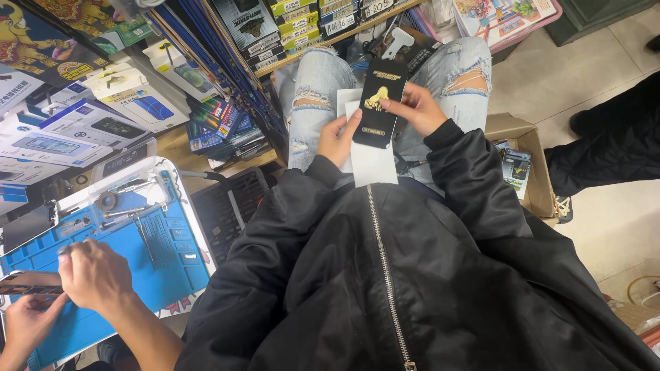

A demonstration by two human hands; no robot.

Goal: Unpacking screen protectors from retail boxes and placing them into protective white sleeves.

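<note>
Black and glossy, a flat rectangular packet with a gold figure printed on its face and a white plastic hanger tab at its top is held over the lap, above ripped pale-blue denim knees. It is gripped from both sides: the left hand is curled at its lower left edge, thumb pressed on the front, while the right hand is closed on its right edge, the fingertips pinching the card near the middle. Behind the packet, flat white paper sleeves are fanned out, touched by the left fingers and resting against the smooth black zipped jacket.

At the left, a blue ribbed silicone work mat is laid on a counter, with thin metal tweezers and a small roll of tape lying on it. Another person's two hands are placed over that mat, closed round a phone. Boxed phone accessories are stacked behind the mat. An open brown cardboard box holding small packets stands on the tiled floor at the right.
</note>
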